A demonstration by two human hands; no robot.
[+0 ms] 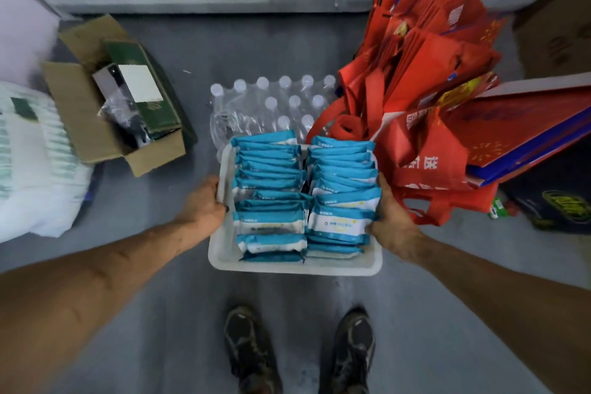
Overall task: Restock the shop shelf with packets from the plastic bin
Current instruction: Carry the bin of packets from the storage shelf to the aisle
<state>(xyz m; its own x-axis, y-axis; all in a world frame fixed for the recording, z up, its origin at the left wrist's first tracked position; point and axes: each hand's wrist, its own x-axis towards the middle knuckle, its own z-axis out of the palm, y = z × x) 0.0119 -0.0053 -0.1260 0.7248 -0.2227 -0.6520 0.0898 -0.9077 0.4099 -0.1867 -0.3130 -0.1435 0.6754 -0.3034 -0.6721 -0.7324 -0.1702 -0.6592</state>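
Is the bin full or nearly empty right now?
Nearly full. Two rows of blue packets fill the white bin, with a little bare floor at the near end. Both hands hold its sides.

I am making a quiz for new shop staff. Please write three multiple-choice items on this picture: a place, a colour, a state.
1. Where are the red bags relative to the bin?
A. inside it
B. to the person's right
C. to the person's left
2. What colours are the packets?
A. blue and white
B. green and black
C. yellow only
3. How is the bin held?
A. by one hand
B. by nobody
C. by two hands, one on each side
Answers: 1 B, they pile up beside its right edge. 2 A, blue wrappers with white bands. 3 C, the left hand and the right hand grip opposite rims.
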